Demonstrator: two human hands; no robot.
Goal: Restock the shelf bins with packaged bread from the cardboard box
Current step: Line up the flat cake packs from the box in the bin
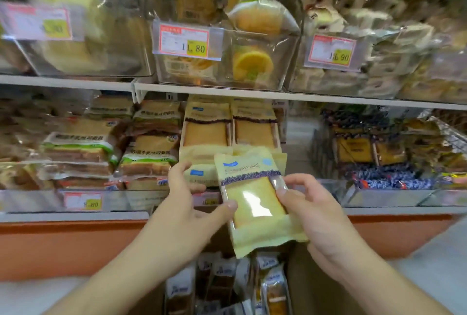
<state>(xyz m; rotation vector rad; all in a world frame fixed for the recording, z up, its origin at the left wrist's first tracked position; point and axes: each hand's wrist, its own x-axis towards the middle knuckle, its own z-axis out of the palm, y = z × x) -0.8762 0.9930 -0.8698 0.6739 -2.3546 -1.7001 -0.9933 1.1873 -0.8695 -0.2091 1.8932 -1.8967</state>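
Observation:
A pale yellow bread packet (255, 201) with a purple band and a clear window is held upright in front of the lower shelf. My right hand (310, 211) grips its right side, thumb on the front. My left hand (187, 203) touches its left edge with the thumb, fingers spread towards another packet of the same kind (199, 174) lying in the middle bin. Two matching packets (207, 125) stand behind in that bin. Below my arms, the cardboard box (310, 287) holds several white-and-brown bread packets (227, 282).
Green-labelled toast packs (141, 158) fill the lower left bin, and dark blue-patterned packs (379, 158) sit in the right one. Upper clear bins (255, 82) hold orange cakes and rolls behind price tags (184, 40). An orange shelf base (63, 246) runs below.

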